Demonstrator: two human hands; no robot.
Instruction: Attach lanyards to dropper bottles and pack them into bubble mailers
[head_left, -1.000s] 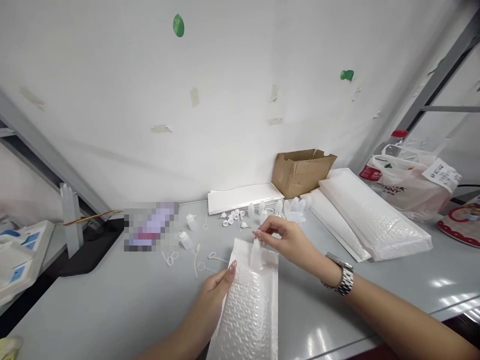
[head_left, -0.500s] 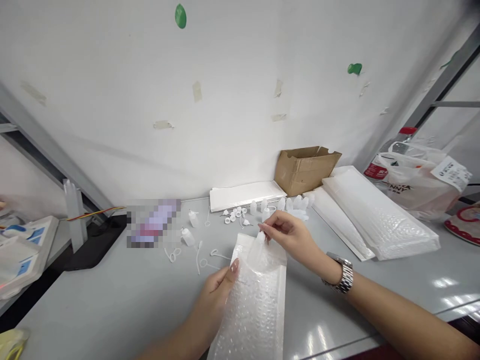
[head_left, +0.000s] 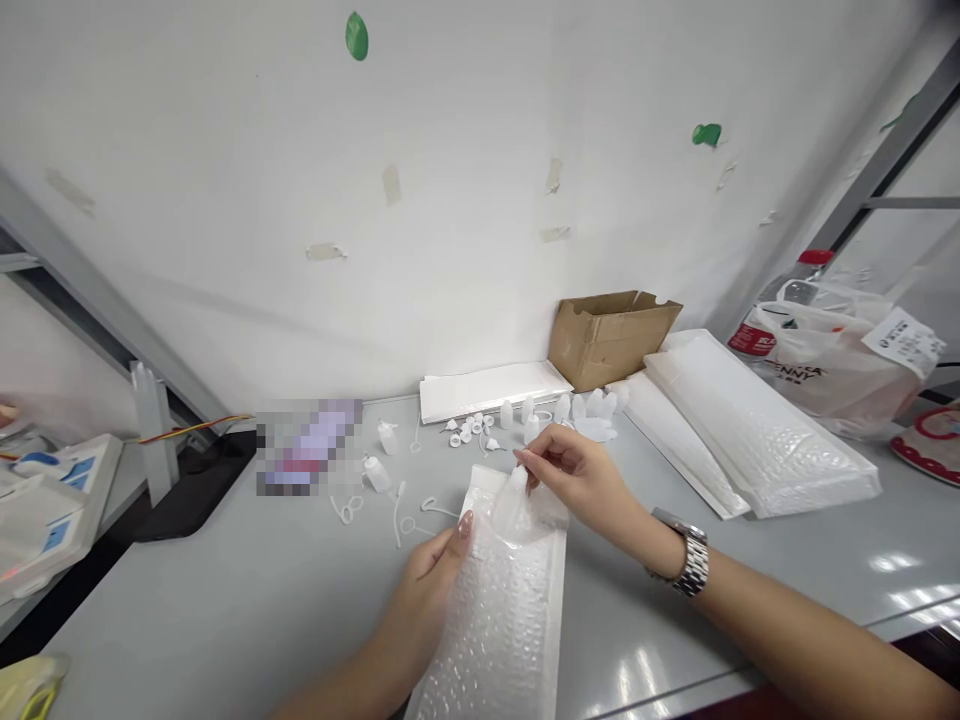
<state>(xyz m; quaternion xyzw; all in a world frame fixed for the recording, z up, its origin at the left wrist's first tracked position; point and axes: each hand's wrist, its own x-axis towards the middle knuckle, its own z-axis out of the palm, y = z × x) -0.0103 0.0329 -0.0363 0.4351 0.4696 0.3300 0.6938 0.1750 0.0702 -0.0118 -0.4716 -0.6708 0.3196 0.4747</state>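
Observation:
My left hand is closed on the left edge of a white bubble mailer, thumb on top near its mouth. At that mouth, my right hand pinches the top of a small translucent plastic bottle, whose lower part lies within the mailer's opening. Beyond the hands stand several similar small bottles beside a cluster of white caps. Two capped bottles are to the left, among thin white looped plastic strips.
A cardboard box stands against the wall, with flat white mailers beside it. More bubble mailers lie at right, near a plastic bag and a red-capped bottle. A pixelated purple item lies at left.
The mailer and my left hand have shifted slightly left. My right hand, still pinching the bottle, has moved marginally left and down.

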